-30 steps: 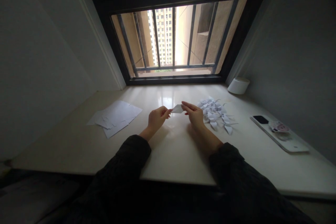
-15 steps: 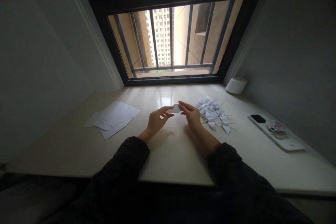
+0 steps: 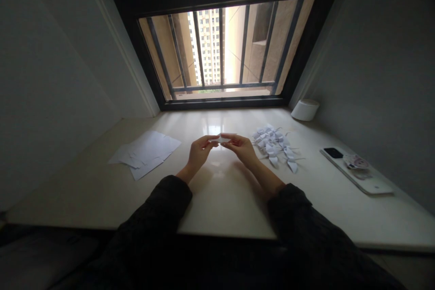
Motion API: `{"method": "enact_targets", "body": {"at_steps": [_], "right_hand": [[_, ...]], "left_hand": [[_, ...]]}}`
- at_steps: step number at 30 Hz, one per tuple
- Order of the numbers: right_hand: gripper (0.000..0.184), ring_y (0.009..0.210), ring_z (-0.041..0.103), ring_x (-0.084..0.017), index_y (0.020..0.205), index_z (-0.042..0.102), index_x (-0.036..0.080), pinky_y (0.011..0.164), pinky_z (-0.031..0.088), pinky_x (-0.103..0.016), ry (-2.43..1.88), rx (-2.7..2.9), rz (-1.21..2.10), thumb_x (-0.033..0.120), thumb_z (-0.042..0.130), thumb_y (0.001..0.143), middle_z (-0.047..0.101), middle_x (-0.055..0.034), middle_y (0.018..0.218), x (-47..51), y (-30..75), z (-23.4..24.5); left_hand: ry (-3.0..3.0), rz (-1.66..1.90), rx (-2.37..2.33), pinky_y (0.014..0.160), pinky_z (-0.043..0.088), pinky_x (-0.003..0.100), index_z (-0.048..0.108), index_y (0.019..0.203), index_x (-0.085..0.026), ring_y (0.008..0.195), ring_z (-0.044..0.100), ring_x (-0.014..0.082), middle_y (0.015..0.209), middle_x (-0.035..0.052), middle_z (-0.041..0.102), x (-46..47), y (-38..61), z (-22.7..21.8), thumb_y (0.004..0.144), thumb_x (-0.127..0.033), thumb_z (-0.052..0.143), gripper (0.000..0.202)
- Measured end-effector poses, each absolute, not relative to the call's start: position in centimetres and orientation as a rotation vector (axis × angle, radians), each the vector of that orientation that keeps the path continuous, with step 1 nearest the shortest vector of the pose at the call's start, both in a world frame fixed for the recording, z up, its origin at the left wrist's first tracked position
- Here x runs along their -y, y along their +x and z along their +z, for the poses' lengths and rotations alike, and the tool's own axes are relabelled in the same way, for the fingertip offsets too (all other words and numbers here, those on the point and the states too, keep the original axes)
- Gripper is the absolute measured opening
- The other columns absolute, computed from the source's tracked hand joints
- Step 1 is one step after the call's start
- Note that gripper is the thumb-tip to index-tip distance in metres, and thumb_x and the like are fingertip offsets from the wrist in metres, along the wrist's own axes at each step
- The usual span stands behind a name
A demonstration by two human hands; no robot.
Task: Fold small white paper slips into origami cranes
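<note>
Though small, paper [image 3: 222,139] in both hands [image 3: 199,150] [image 3: 242,147]

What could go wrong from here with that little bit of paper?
The small paper, pinched between the left hand and right hand, might crease crookedly or slip. The right hand is also close to the pile of folded pieces, so a sideways bump could scatter them.

The right hand [image 3: 242,147] has moved nearer the left hand [image 3: 200,150].
</note>
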State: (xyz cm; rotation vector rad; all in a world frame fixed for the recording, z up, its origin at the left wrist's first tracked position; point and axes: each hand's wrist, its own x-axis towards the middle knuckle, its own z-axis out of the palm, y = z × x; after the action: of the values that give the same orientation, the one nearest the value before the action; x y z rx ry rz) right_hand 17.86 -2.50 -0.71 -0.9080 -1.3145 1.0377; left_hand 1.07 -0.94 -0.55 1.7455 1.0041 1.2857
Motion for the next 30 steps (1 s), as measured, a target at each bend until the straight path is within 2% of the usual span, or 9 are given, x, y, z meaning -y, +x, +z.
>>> {"method": "enact_targets", "body": {"at_steps": [4, 12, 16, 19, 22, 30], "right_hand": [[0.041, 0.078, 0.065, -0.018, 0.100, 0.071, 0.022, 0.076, 0.051, -0.033, -0.920, 1.312, 1.036, 0.039, 0.075, 0.063, 0.073, -0.0052, 0.087, 2.46, 17.90, -0.76], [0.037, 0.084, 0.067, -0.020, 0.094, 0.073, 0.023, 0.080, 0.052, -0.036, -0.906, 1.284, 1.082, 0.041, 0.075, 0.062, 0.072, -0.0056, 0.097, 2.53, 17.75, -0.61], [0.027, 0.087, 0.067, -0.022, 0.082, 0.075, 0.023, 0.083, 0.052, -0.037, -0.886, 1.225, 1.035, 0.040, 0.076, 0.061, 0.074, -0.0042, 0.089, 2.43, 17.56, -0.74], [0.021, 0.079, 0.068, -0.021, 0.074, 0.074, 0.022, 0.082, 0.053, -0.037, -0.872, 1.179, 1.020, 0.038, 0.077, 0.060, 0.074, -0.0030, 0.080, 2.29, 17.43, -0.91], [0.020, 0.072, 0.067, -0.020, 0.072, 0.074, 0.022, 0.078, 0.053, -0.038, -0.880, 1.175, 1.004, 0.037, 0.077, 0.060, 0.073, -0.0027, 0.074, 2.15, 17.47, -1.12], [0.017, 0.073, 0.066, -0.020, 0.070, 0.074, 0.022, 0.077, 0.051, -0.035, -0.976, 1.212, 0.871, 0.038, 0.075, 0.063, 0.073, -0.0025, 0.073, 1.96, 17.78, -1.42]], "left_hand": [[1.864, 1.297, -1.042, 0.078, 0.052, 0.031, 0.069, 0.099, -0.021, 0.083, 0.067, 0.0182, 0.097, 0.0058, 0.071, 1.37, 0.98, -0.08, 0.076, -0.038, 0.065, 0.028], [1.869, 1.303, -1.096, 0.080, 0.052, 0.033, 0.072, 0.093, -0.022, 0.085, 0.067, 0.0204, 0.095, 0.0052, 0.072, 1.40, 0.93, 0.13, 0.074, -0.038, 0.066, 0.025], [1.788, 1.282, -1.027, 0.081, 0.053, 0.034, 0.072, 0.094, -0.021, 0.086, 0.068, 0.0208, 0.096, 0.0060, 0.072, 1.20, 1.07, -0.23, 0.072, -0.038, 0.069, 0.028], [1.676, 1.264, -0.944, 0.081, 0.053, 0.035, 0.072, 0.092, -0.019, 0.085, 0.068, 0.0206, 0.093, 0.0071, 0.073, 0.96, 1.15, -0.62, 0.070, -0.037, 0.071, 0.028], [1.595, 1.269, -0.927, 0.080, 0.053, 0.035, 0.073, 0.088, -0.018, 0.080, 0.068, 0.0197, 0.088, 0.0068, 0.073, 0.84, 1.19, -0.81, 0.067, -0.035, 0.073, 0.027], [1.531, 1.281, -0.979, 0.076, 0.053, 0.033, 0.074, 0.082, -0.018, 0.074, 0.068, 0.0186, 0.077, 0.0051, 0.073, 1.02, 1.45, -0.56, 0.063, -0.035, 0.076, 0.025]]}}
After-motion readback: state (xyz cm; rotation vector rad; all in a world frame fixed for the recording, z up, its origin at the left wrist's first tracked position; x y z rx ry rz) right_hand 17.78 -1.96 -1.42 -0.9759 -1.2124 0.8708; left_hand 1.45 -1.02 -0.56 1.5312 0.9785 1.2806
